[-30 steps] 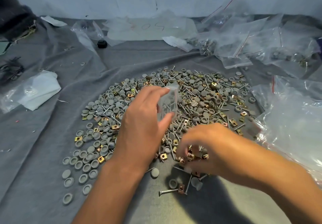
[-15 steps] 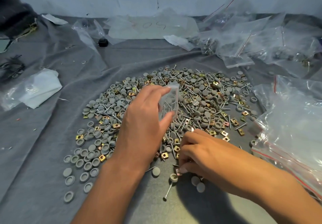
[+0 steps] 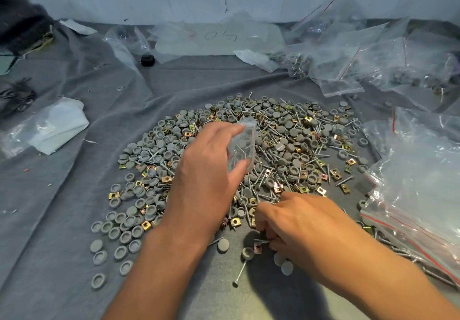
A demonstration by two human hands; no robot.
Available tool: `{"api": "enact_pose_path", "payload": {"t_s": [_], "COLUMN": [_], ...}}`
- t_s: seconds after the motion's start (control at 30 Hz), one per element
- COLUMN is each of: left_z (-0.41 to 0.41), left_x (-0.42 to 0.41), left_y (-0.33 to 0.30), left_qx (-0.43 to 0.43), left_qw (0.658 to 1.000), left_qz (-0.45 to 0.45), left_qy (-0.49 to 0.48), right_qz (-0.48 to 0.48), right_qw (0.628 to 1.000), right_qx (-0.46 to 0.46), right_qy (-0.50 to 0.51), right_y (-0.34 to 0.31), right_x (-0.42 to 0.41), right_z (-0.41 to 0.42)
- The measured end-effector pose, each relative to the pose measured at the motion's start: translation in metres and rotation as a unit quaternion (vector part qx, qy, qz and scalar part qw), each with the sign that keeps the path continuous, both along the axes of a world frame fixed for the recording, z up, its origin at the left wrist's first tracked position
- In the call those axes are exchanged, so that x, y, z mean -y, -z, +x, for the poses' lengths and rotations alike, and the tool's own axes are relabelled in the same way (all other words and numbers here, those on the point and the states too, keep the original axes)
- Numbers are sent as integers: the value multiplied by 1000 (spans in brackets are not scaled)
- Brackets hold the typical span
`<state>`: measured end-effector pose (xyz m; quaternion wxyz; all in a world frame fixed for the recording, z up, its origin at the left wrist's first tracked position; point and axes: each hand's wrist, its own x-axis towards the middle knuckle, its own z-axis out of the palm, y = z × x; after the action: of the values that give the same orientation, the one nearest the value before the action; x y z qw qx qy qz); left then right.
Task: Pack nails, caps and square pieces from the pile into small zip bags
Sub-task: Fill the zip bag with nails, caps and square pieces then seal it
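Grey cloth [image 3: 62, 220] covers the table, creased in long folds toward the upper left of the frame. At the centre lies the pile [image 3: 286, 140] of grey caps, nails and brass square pieces, spreading almost to the heap of clear bags [image 3: 418, 182] at the right edge. More filled zip bags [image 3: 348, 56] crowd the upper right, against the pale wall. Bare cloth lies open along the left side and at the bottom centre, between the two forearms.

The left hand [image 3: 206, 170] holds a small zip bag [image 3: 242, 145] above the middle of the pile, pinched between thumb and fingers, with nails visible inside it. The right hand [image 3: 298, 222] sits at the near edge of the pile, fingers curled down over a square piece [image 3: 258, 247] and a nail at its fingertips; whether it actually grips them I cannot tell. A loose nail [image 3: 241, 273] and a few caps [image 3: 283, 263] lie just below it on open cloth.

Compared with half a second ago, the left hand and bag are as they were, while the right hand has curled tighter over the loose pieces.
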<state>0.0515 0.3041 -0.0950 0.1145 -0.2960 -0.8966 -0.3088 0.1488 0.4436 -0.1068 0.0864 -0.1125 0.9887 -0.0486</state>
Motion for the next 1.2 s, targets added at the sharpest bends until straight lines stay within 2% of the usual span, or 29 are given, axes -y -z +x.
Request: {"api": "enact_pose_path", "payload": {"t_s": [0.07, 0.2, 0.33, 0.4, 0.5, 0.63, 0.73, 0.83, 0.93, 1.0, 1.07, 1.1, 1.13, 1.2], "left_z": [0, 0, 1, 1, 4, 7, 7, 8, 7, 5, 4, 4, 4, 4], "left_x": [0, 0, -1, -2, -5, -7, -7, -8, -6, -4, -4, -3, -3, -3], "left_y": [0, 1, 3, 3, 2, 0, 0, 0, 1, 2, 2, 2, 3, 4], "left_qx": [0, 0, 1, 3, 3, 7, 7, 4, 9, 15, 21, 24, 25, 25], "left_qw": [1000, 1000, 1000, 1000, 999, 999, 999, 999, 999, 999, 999, 999, 999, 999], "left_qz": [1, -7, -12, -13, -11, -12, -11, -8, -17, -27, -31, -32, -35, -39], "left_qy": [0, 6, 16, 20, 36, 50, 51, 51, 43, 30, 23, 23, 23, 23], "right_qz": [-20, -201, -414, -455, -431, -316, -225, -217, -279, -286, -208, -157, -116, -42], "right_qw": [1000, 976, 889, 862, 856, 878, 894, 890, 880, 911, 972, 985, 990, 997], "right_qx": [-10, -33, -138, -182, -260, -354, -381, -392, -376, -284, -82, 8, 61, 57], "right_qy": [16, 78, 135, 130, 115, 71, 75, 89, 87, 88, 77, 64, 52, 29], "right_y": [1, -10, -17, -17, -16, -9, -2, 0, -8, -13, -14, -12, -10, -7], "right_x": [-2, -21, -33, -29, -21, -14, -14, -15, -19, -32, -44, -47, -47, -41], "right_z": [2, -7, -16, -20, -25, -31, -33, -34, -32, -26, -18, -13, -9, -4]}}
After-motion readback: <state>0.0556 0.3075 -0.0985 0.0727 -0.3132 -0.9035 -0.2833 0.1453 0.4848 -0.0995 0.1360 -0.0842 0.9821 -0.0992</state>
